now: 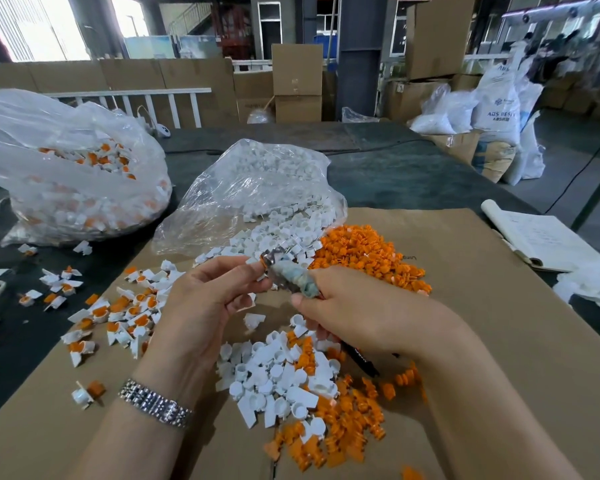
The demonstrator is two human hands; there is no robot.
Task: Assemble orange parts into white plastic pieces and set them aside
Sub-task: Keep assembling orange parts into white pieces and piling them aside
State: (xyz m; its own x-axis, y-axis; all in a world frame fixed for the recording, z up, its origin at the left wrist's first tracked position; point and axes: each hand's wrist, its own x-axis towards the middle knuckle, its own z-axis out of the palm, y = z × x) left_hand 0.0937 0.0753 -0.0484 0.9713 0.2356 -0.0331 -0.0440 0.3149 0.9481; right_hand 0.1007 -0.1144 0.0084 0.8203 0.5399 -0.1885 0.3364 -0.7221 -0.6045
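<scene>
Seating comes first — left hand [208, 289] pinches a white piece [257, 263], right hand [354, 317] grips a wrapped tool [288, 275]; press its tip squarely on the orange part [263, 262].

The part pinched in the left hand [219, 292] is mostly hidden by fingertips and blurred. The right hand [371, 317] covers the middle of its cloth-wrapped tool [291, 277]. The loose papers [593, 285] run off the right edge.

Head view, downward, close over hands [291, 306]
</scene>
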